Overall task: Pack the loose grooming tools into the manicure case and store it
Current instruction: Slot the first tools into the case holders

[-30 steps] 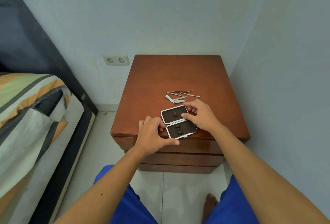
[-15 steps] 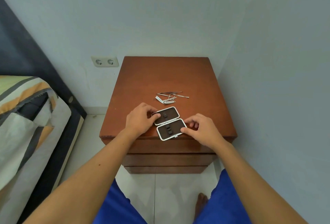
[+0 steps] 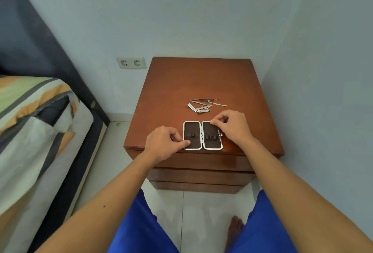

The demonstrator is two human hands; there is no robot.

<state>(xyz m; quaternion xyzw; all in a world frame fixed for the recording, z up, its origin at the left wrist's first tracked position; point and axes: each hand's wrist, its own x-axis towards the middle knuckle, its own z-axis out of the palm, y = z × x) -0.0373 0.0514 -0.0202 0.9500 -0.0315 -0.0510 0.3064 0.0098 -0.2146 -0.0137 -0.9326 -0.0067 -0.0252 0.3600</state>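
Blue shorts point(image 3: 141, 230) are seen nearest the camera, with bare forearms reaching out to a wooden nightstand point(image 3: 201, 79). A manicure case point(image 3: 202, 135) is laid open flat at the front edge of the top, its two dark halves side by side. Its near left corner is pinched by the left hand point(image 3: 163, 144); its far right edge is gripped by the right hand point(image 3: 232, 126). Loose grooming tools point(image 3: 203, 105) are piled just behind the case. A wall socket point(image 3: 131, 62) is set beyond.

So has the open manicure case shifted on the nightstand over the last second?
Yes. The manicure case has been turned: its hinge lay slanted to the nightstand's front edge, and now it runs square to it, halves side by side.
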